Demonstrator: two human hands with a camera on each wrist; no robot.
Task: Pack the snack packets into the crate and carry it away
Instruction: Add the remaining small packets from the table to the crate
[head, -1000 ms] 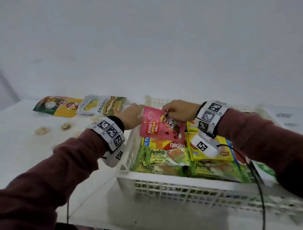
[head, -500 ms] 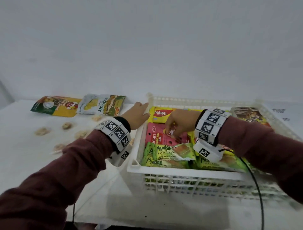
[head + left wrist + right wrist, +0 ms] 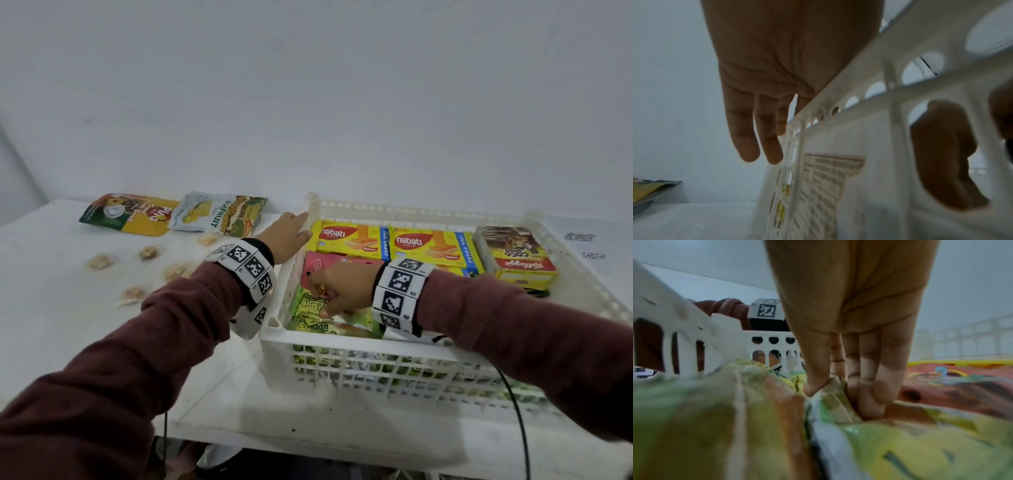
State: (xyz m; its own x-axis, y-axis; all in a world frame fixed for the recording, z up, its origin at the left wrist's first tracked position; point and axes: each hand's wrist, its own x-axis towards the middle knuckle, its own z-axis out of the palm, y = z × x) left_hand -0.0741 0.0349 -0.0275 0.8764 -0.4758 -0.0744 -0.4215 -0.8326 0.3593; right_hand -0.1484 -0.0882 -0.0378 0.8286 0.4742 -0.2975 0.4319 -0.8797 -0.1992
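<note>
A white slatted crate (image 3: pixel 411 209) stands on the table, filled with snack packets. My left hand (image 3: pixel 287 233) lies open against the crate's left rim near the far corner, fingers straight (image 3: pixel 760 138). My right hand (image 3: pixel 337 291) reaches down inside the crate at its left side. There its thumb and curled fingers (image 3: pixel 869 402) pinch the sealed edge of a green Pandan packet (image 3: pixel 838 402) (image 3: pixel 305 305). A pink cocoa ball packet (image 3: pixel 325 263) lies flat just beyond that hand, partly hidden by it.
Two yellow Nabati packs (image 3: pixel 349 236) (image 3: pixel 431 243) and a Coco cereal box (image 3: pixel 517 260) fill the crate's far side. On the table (image 3: pixel 51 325) to the left lie two pouches (image 3: pixel 130 214) (image 3: pixel 219 214) and several small wrapped snacks (image 3: pixel 147 253). A wall stands behind.
The pink packet, held above the crate by both hands, now lies inside it. My left hand moved to the crate's left rim. My right hand dropped lower onto the green packet.
</note>
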